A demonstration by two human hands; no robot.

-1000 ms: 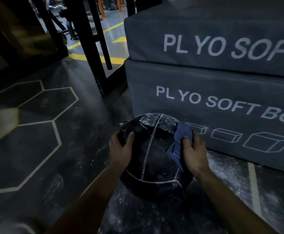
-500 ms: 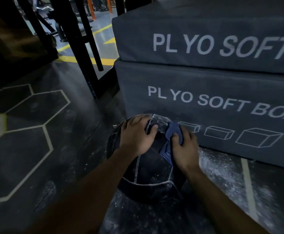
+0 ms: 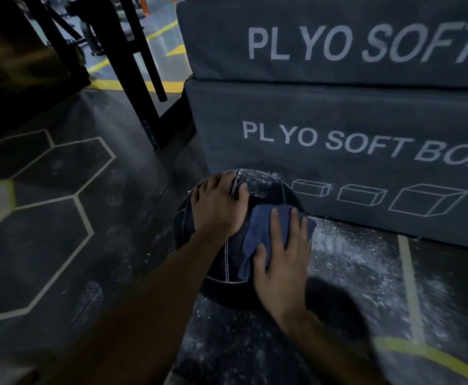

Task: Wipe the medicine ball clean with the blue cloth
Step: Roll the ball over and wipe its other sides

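Flattened on the blue cloth [image 3: 258, 232], the right hand [image 3: 284, 254] presses it with straight fingers against the medicine ball [image 3: 213, 262], likely to scrub off white dust. Opposite, the left hand [image 3: 217, 207] lies spread on top (bracing it, probably). Ball sits on dusty floor [image 3: 352, 262] beside stacked soft boxes [image 3: 338, 157].
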